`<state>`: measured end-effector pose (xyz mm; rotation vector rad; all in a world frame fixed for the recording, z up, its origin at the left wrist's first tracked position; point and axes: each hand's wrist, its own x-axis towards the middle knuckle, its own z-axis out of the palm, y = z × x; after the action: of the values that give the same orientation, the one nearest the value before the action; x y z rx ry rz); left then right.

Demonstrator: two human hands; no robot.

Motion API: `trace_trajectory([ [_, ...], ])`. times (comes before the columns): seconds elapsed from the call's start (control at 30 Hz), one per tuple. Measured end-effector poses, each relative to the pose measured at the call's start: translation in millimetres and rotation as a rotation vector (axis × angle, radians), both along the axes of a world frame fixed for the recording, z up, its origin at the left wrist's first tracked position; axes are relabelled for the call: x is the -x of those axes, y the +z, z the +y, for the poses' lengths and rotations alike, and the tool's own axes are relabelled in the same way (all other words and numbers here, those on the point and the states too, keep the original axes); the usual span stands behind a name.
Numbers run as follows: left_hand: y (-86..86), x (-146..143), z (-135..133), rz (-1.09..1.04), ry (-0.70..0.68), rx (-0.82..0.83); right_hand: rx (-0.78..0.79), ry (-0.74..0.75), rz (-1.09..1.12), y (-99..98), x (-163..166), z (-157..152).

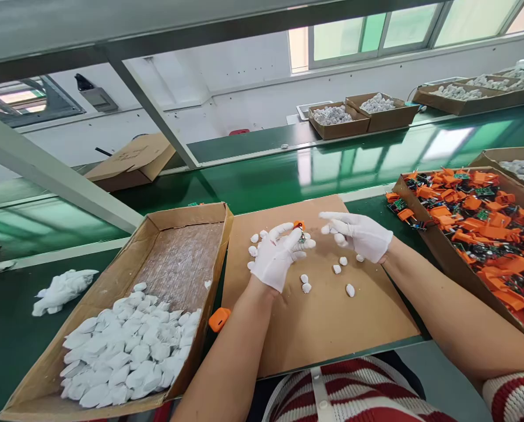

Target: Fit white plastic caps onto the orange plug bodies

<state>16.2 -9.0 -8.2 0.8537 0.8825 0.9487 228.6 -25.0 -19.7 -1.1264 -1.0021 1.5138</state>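
Observation:
My left hand (276,253), in a white glove, is closed around a small orange part with a green circuit board (300,227); the fingers hide much of it. To its right my right hand (354,233), also gloved, is raised over the cardboard sheet (327,328) with its fingers stretched and apart. I make out nothing between them. Small white lumps (350,290) lie scattered on the sheet, below and between the hands. Several more white lumps (253,251) sit close by the left hand, partly hidden by it. Their exact kind cannot be told.
At left stands a cardboard tray (178,231) partly filled with flat white pieces (130,346). An orange case (219,319) lies against its side. A box of orange parts with circuit boards (477,217) is at right. Beyond runs a green belt (253,176), with cardboard boxes (341,130) behind it.

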Motion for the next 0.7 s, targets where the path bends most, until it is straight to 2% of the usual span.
trace_trajectory([
  [0.13,-1.5,1,-1,-0.075,-0.066,-0.02,0.008,0.026,0.006,-5.0,3,-2],
  [0.33,-8.5,2,0,-0.086,-0.212,0.017,-0.032,-0.018,-0.063,-4.6,12,-6],
  [0.47,-7.6,2,0,-0.075,-0.155,0.025,-0.181,-0.146,-0.339,-2.2,22,-10],
  [0.6,-1.5,-5,-10,-0.078,-0.34,-0.066,-0.339,-0.332,-0.501,-9.1,38,-12],
  [0.63,-1.2,-9,-14,-0.051,-0.356,-0.086,-0.37,-0.367,-0.537,-11.5,42,-12],
  [0.7,-3.3,-17,-20,0.02,-0.292,-0.07,-0.409,-0.4,-0.605,-15.4,48,-13],
])
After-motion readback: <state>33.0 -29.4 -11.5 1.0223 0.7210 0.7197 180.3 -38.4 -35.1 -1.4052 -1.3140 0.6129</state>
